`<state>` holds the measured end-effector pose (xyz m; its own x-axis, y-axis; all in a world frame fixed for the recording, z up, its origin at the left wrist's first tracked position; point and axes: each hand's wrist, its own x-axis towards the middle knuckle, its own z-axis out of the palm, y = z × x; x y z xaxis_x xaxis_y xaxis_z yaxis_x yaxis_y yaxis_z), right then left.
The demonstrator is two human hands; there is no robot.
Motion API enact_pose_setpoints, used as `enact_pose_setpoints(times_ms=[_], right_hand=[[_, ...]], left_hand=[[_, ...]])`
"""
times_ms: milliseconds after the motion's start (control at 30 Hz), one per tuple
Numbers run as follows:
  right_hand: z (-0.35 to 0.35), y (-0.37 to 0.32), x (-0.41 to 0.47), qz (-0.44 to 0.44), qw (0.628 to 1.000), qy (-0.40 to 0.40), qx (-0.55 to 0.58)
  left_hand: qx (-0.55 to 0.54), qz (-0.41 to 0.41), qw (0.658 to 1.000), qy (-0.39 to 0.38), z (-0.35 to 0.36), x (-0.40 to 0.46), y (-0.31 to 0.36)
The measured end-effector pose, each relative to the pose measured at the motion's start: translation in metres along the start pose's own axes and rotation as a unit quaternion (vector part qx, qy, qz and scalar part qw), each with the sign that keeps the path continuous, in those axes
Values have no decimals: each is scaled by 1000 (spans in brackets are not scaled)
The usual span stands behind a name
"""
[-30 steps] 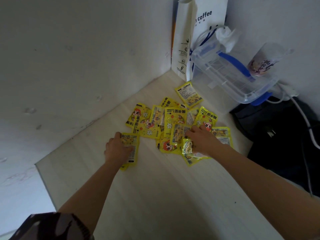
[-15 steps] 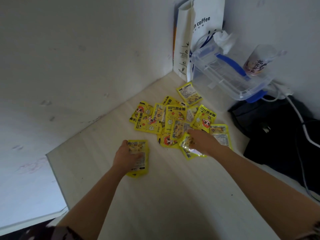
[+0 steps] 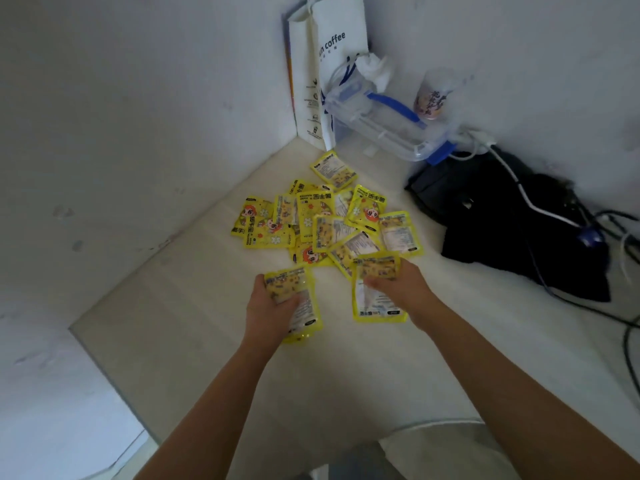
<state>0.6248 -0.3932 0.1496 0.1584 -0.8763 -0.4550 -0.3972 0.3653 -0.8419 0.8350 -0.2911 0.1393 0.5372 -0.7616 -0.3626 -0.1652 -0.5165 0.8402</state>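
Several yellow snack packets (image 3: 322, 220) lie in a loose, overlapping heap on the pale wooden table (image 3: 194, 341), near the corner of the white walls. My left hand (image 3: 268, 306) grips one yellow packet (image 3: 301, 306) just in front of the heap. My right hand (image 3: 401, 285) pinches another yellow packet (image 3: 374, 306) by its upper part, with the packet hanging towards me. The two held packets sit side by side, apart from each other.
A white paper coffee bag (image 3: 332, 64) stands in the corner. Beside it is a clear plastic box with blue handle and clips (image 3: 384, 123) and a printed cup (image 3: 433, 98). A black bag (image 3: 502, 220) with white and dark cables (image 3: 519, 188) lies at right.
Both hands have drawn back from the heap towards me, each bringing a yellow packet along. The right hand's packet now hangs flat, off the pile.
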Motion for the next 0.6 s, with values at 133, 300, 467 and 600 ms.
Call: enact_pose_setpoints(times_ms=[133, 300, 467, 600], right_hand=[[-2, 36, -53, 32, 997, 53, 49], [-14, 74, -125, 67, 982, 129, 117], [-37, 117, -197, 104, 947, 224, 206], [-61, 154, -251, 131, 915, 302, 234]], left_hand=[[2, 26, 998, -58, 11, -28, -11], [12, 73, 986, -148, 31, -66, -21], [36, 115, 964, -235, 65, -116, -22], [67, 146, 935, -316, 102, -159, -18]])
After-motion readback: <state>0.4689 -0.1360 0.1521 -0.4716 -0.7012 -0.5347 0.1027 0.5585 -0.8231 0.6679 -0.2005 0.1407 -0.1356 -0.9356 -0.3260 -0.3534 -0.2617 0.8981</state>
